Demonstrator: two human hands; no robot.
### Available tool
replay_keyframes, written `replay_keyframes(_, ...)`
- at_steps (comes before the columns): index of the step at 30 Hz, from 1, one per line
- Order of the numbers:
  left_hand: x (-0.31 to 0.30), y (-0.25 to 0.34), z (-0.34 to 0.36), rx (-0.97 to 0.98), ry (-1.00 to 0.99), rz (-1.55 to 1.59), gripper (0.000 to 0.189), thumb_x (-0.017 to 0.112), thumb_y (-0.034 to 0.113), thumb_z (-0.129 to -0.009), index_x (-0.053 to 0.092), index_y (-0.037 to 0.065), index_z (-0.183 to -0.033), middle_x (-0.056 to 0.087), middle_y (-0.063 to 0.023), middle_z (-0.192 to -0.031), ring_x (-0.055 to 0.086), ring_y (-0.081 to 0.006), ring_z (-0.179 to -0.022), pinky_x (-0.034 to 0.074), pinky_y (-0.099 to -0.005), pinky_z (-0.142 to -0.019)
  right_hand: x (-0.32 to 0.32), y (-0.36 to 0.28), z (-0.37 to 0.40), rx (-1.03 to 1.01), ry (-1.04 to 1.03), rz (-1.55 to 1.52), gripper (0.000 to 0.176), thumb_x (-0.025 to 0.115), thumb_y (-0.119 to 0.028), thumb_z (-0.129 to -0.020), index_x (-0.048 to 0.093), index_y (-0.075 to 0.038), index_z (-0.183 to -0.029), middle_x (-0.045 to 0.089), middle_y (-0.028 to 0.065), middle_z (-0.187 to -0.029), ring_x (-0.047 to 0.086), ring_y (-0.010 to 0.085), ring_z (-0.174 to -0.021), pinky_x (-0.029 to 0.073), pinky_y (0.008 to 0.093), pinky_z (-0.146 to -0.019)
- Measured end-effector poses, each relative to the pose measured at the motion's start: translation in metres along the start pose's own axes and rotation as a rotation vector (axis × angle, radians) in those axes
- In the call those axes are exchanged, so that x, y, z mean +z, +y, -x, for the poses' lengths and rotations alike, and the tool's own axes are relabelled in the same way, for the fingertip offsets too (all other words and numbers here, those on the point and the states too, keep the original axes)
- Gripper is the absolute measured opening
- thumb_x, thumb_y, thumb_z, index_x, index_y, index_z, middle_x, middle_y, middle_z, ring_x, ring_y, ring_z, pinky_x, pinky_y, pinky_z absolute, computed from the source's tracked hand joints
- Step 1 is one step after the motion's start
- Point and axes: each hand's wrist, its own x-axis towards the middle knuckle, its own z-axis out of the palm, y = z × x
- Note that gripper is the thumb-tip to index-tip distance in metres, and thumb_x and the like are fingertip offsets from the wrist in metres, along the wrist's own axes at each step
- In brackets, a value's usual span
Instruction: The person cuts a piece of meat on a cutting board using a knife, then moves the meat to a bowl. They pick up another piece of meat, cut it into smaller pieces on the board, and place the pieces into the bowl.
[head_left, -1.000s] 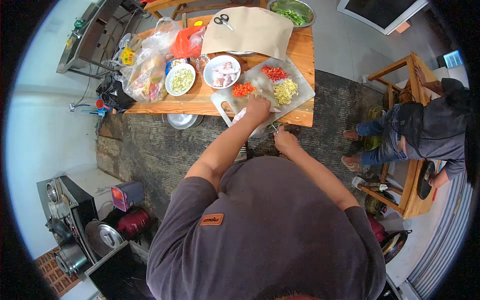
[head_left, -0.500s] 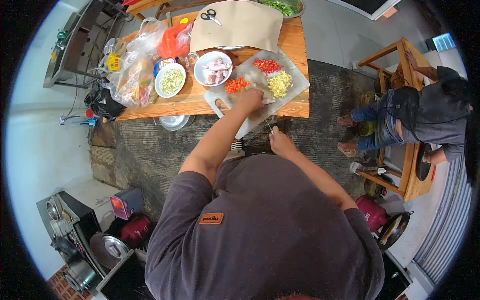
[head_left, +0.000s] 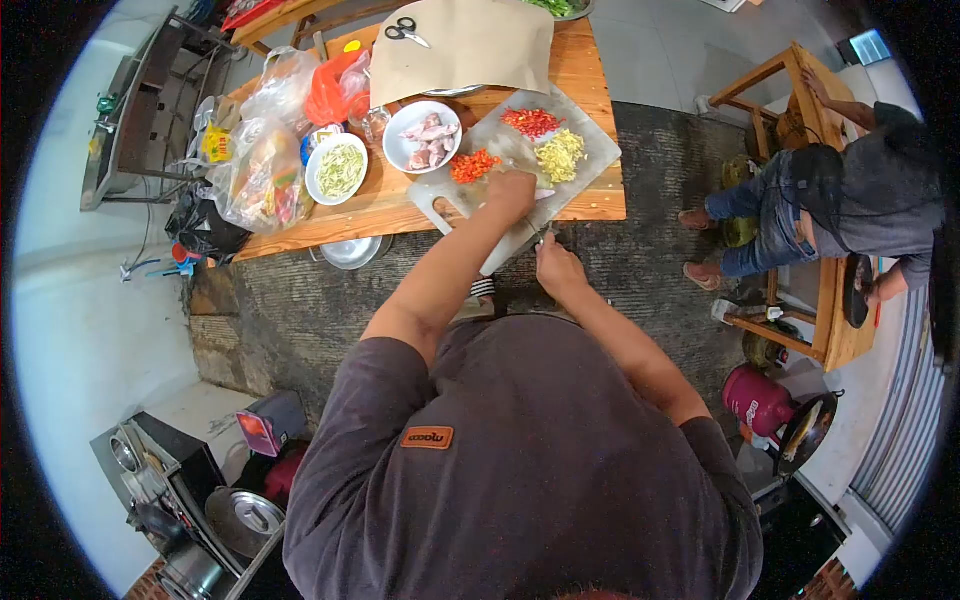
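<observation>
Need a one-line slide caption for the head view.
Left hand over pale food on a cutting board with three chopped piles; right hand grips a knife.

Head view. A single camera, worn on the person's head, looked forward and steeply down. The wearer's torso (head_left: 560, 430), nearest the lens, filled the lower centre; the left hand (head_left: 512, 194) and right hand (head_left: 562, 268) appeared farther off, about the near edge of the worktop (head_left: 395, 206), which was seen from above and behind that edge. The wide field extended beyond the worktop's left edge to a pale wall (head_left: 85, 330) and beyond its right edge to a co-worker (head_left: 850, 190). Curved black margins bounded both sides.
</observation>
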Motion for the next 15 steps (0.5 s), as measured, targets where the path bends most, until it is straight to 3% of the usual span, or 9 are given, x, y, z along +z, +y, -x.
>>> replay_keyframes(2,0.003,0.009,0.000,-0.087,0.003,-0.055,0.022,0.059,0.017,-0.090,0.075,0.008,-0.101,0.074,-0.0142,-0.107,0.070,-0.0289,-0.103,0.054,-0.0448,-0.085,0.005,0.000,-0.004,0.035,-0.047,0.066,0.025,0.041,-0.021,-0.103,0.045,0.003,-0.110,0.068,0.0299,-0.093,0.068,0.0454,-0.087,0.053,0.0537,-0.078)
replay_keyframes(6,0.015,0.012,-0.003,-0.071,0.028,0.004,0.020,0.056,0.011,-0.089,0.069,0.006,-0.102,0.072,-0.0158,-0.104,0.072,-0.0291,-0.098,0.058,-0.0410,-0.081,0.020,0.006,0.008,0.052,-0.027,0.069,0.027,0.038,-0.024,-0.105,0.046,0.002,-0.107,0.068,0.0296,-0.089,0.068,0.0459,-0.086,0.053,0.0548,-0.077)
replay_keyframes(9,0.021,0.011,-0.001,-0.062,0.083,0.032,0.020,0.057,0.012,-0.090,0.073,0.006,-0.101,0.073,-0.0134,-0.106,0.071,-0.0278,-0.100,0.057,-0.0397,-0.084,0.020,0.006,0.007,0.071,-0.031,0.174,0.027,0.038,-0.023,-0.105,0.046,0.003,-0.108,0.068,0.0302,-0.089,0.068,0.0471,-0.084,0.053,0.0554,-0.078)
replay_keyframes(11,0.024,0.014,0.003,-0.068,0.104,0.019,0.020,0.057,0.012,-0.091,0.072,0.006,-0.101,0.073,-0.0133,-0.105,0.071,-0.0275,-0.100,0.056,-0.0393,-0.085,0.015,-0.010,0.001,0.124,-0.019,0.008,0.027,0.039,-0.023,-0.105,0.045,0.003,-0.106,0.067,0.0309,-0.085,0.067,0.0483,-0.081,0.053,0.0567,-0.077)
replay_keyframes(15,0.013,0.019,0.010,-0.083,0.065,0.092,0.019,0.056,0.012,-0.091,0.071,0.008,-0.103,0.072,-0.0117,-0.106,0.069,-0.0250,-0.102,0.051,-0.0389,-0.090,0.020,-0.011,-0.003,0.125,0.004,-0.010,0.027,0.040,-0.024,-0.104,0.045,0.004,-0.104,0.067,0.0316,-0.082,0.067,0.0497,-0.080,0.052,0.0585,-0.074)
